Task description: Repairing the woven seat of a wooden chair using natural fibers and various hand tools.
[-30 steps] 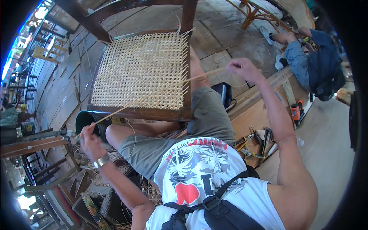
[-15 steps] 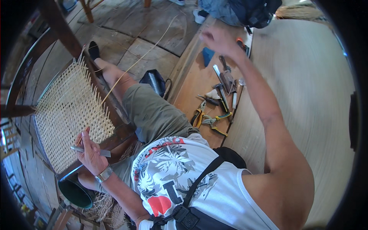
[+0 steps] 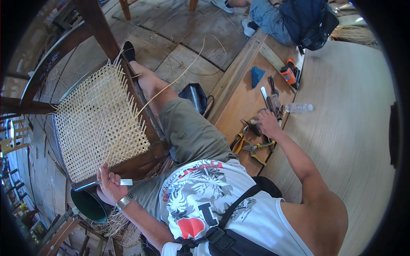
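My left hand [image 3: 112,183] is closed round a flat-bladed metal tool [image 3: 126,182], index finger extended, at the near edge of a chair's woven cane seat [image 3: 98,123]. Loose cane ends stick up along the seat's right side, and one long cane strand [image 3: 171,83] arches away from it. To the right, my right hand [image 3: 270,124] is down among the tools on a wooden bench, its fingers bent beside a small whitish lump [image 3: 255,122]; what they grip is partly hidden. Yellow-handled pliers [image 3: 239,140] and yellow-grey cutters [image 3: 255,148] lie nearest to it.
A blue cloth-like piece [image 3: 257,76], an orange-and-black power tool [image 3: 290,73] and a plastic bottle [image 3: 299,107] lie farther right. A black bag [image 3: 194,97] rests beside my leg. A green bucket [image 3: 90,205] stands below the chair. Another person [image 3: 273,21] sits at the far end.
My right hand has come down from above the bench's far end onto the tools. The bottle and orange power tool now show fully. My left hand still holds the flat-bladed tool.
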The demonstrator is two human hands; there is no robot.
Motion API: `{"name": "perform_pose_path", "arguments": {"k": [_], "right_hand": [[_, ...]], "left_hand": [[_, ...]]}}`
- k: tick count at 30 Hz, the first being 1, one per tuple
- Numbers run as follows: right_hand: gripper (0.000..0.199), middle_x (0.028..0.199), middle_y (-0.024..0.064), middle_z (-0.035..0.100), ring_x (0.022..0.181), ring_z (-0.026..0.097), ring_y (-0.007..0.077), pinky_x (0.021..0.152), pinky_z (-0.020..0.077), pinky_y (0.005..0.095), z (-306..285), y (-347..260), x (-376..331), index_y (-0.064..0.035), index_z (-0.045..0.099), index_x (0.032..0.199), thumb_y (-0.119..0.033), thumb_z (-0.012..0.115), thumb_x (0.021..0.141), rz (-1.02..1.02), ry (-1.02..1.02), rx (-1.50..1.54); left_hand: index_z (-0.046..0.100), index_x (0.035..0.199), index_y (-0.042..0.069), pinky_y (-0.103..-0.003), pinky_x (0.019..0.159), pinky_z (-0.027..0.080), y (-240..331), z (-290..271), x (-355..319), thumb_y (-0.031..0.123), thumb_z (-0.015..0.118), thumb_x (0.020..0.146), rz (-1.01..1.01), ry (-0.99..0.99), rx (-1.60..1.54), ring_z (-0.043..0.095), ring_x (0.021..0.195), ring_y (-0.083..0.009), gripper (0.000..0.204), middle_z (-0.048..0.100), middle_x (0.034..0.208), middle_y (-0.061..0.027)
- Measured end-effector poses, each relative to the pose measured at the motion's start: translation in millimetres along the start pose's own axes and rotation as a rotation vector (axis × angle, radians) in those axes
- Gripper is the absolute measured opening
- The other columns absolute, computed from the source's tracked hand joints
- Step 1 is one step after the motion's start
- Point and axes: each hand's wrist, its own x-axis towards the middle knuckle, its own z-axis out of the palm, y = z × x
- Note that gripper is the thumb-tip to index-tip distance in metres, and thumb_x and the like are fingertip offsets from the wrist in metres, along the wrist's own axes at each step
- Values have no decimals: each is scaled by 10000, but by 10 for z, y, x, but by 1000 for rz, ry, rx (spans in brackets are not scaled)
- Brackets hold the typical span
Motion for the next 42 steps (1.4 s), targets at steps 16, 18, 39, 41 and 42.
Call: {"name": "perform_pose_path", "arguments": {"k": [16,18,39,41,42], "right_hand": [[360,1078,76,638,869,640,113,748,531,258,-1341,-2873,832,-52,459,1347,-134,565,1014,-332,-651,1611],[376,1071,58,618,886,607,89,771,512,243,-1413,-3334,978,-41,442,1368,-128,553,1020,-387,-658,1617],[231,853,8,657,653,542,24,562,452,185,-1358,-4298,1378,-48,604,1167,-234,578,1032,-449,-446,1435],[238,828,7,663,615,565,32,519,451,184,-1390,-4330,1384,-47,603,1135,-246,625,1007,-354,-554,1489],[238,828,7,663,615,565,32,519,451,184,-1370,-4359,1401,-47,603,1135,-246,625,1007,-353,-558,1491]], "left_hand": [[657,933,48,-180,446,291,247,830,-1122,85,689,929,-209,-249,136,385,531,-5,49,711,1102,-151],[653,933,44,-185,546,416,225,999,-1337,43,713,903,-87,-378,267,514,642,-39,67,682,1121,-140],[675,1003,-1,-212,738,489,-53,556,-570,94,709,943,60,-11,339,603,817,-67,117,697,931,-29],[674,994,4,-218,745,491,-94,555,-530,93,705,947,44,8,344,602,819,-67,106,695,923,-30],[673,979,10,-225,749,491,-130,554,-514,92,705,945,92,17,347,599,816,-68,93,692,912,-28]]}}
